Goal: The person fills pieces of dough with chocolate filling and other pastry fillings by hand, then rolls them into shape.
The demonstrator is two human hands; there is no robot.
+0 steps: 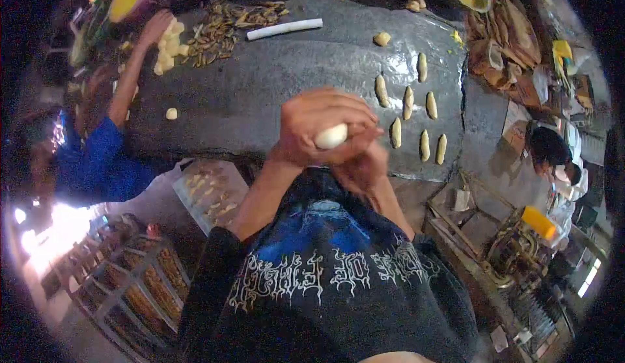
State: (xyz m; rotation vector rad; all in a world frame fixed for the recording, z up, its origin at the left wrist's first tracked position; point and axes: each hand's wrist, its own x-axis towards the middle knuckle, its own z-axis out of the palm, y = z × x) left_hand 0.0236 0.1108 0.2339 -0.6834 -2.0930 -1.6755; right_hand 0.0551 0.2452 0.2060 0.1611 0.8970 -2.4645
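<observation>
A smooth pale dough ball sits between my two cupped hands, above the near edge of the dark work table. My left hand curls over its top and left side. Below and to the right, my right hand presses against it, slightly blurred. Several elongated dough pieces, one of them a slim roll, lie to the right of my hands. Farther back on the table is a small dough lump.
At left, a co-worker's hand touches a dough pile. Filling strips and a white rod lie behind. A single dough piece is left. Metal racks stand lower left; another person is at right.
</observation>
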